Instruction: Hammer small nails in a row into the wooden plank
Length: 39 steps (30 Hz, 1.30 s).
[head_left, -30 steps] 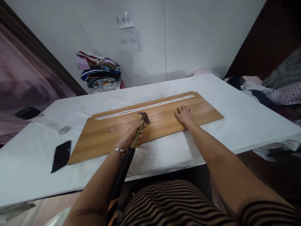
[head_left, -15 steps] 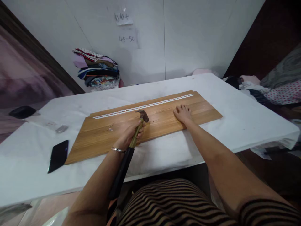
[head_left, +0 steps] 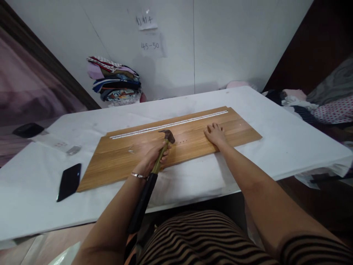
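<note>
A long wooden board (head_left: pixel 116 162) lies across the white table (head_left: pixel 289 140). My left hand (head_left: pixel 151 156) is wrapped round the neck of a hammer (head_left: pixel 158 162), close under its dark head (head_left: pixel 168 135); the black grip runs back along my forearm. The head sits just left of a short row of small nails (head_left: pixel 180 141) in the board. My right hand (head_left: pixel 216 135) lies flat on the board to the right of them, fingers stretched out. A pale strip (head_left: pixel 168 124) runs along the board's far edge. A few loose nails (head_left: pixel 131 150) lie on the board left of my left hand.
A black phone (head_left: pixel 68 181) lies on the table left of the board. A small clear bag (head_left: pixel 59 144) and a dark object (head_left: pixel 27 130) sit at the far left. Folded fabrics (head_left: pixel 116 84) are stacked against the wall; more cloth (head_left: pixel 317 106) is piled at the right.
The hammer head has lifted slightly off the board compared with a second ago. Both hands stay in the same places.
</note>
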Tool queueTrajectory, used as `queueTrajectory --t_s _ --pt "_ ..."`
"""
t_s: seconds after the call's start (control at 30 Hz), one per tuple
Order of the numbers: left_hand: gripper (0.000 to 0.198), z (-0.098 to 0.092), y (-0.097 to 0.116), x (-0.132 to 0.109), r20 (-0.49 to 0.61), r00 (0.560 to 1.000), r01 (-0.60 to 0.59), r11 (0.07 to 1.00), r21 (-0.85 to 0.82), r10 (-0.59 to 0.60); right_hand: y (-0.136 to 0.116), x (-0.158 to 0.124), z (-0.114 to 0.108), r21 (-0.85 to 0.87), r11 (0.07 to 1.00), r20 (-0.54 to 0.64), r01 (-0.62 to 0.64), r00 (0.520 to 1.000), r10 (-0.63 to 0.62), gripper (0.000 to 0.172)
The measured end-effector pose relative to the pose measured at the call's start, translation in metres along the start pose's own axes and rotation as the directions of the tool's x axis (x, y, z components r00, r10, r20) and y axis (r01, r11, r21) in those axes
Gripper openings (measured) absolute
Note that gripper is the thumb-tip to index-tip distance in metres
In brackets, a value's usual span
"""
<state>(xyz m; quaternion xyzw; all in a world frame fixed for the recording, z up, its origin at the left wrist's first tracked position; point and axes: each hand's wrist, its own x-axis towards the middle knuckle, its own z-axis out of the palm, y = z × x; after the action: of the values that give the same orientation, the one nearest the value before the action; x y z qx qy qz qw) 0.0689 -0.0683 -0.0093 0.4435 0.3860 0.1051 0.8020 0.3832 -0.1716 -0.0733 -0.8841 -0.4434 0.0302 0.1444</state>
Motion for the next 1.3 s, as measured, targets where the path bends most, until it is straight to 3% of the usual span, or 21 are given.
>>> queueTrajectory --t_s 0.1,0.3,0.43,0.67,0.83,1.03,1.3 --pt "0.031 -0.0009 -0.0006 0.0009 -0.004 0.999 0.035 0.999 -0.004 -0.035 0.0005 0.0007 0.0006 -0.013 1.000 0.009 -0.002 1.000 0.002 0.054" --pt "0.030 0.0021 0.0011 -0.0022 0.012 1.000 -0.013 0.999 -0.040 0.013 0.0009 0.0011 0.0004 -0.021 1.000 0.003 0.011 1.000 -0.011 0.054" --pt "0.032 0.0034 0.0004 -0.0015 -0.025 0.999 0.043 0.999 -0.010 -0.043 0.0008 0.0007 -0.0001 -0.013 1.000 0.005 0.005 1.000 -0.005 0.055" --pt "0.028 -0.0003 -0.0005 -0.0007 0.047 0.999 -0.006 0.999 -0.034 0.008 0.0005 0.0004 -0.0006 -0.017 1.000 -0.005 0.013 1.000 -0.013 0.054" --pt "0.030 0.0017 -0.0008 0.0015 0.009 0.999 0.047 0.999 -0.010 -0.047 0.0005 0.0003 -0.0011 -0.005 1.000 0.005 0.008 1.000 -0.008 0.054" --pt "0.028 0.0032 0.0014 0.0000 0.030 1.000 -0.002 1.000 -0.028 0.002 0.0006 -0.0005 -0.0019 -0.004 1.000 0.008 0.006 1.000 -0.006 0.054" --pt "0.029 0.0046 0.0036 -0.0014 0.009 1.000 0.021 1.000 -0.020 -0.021 0.0000 -0.0004 -0.0016 -0.005 1.000 0.010 0.004 1.000 -0.004 0.053"
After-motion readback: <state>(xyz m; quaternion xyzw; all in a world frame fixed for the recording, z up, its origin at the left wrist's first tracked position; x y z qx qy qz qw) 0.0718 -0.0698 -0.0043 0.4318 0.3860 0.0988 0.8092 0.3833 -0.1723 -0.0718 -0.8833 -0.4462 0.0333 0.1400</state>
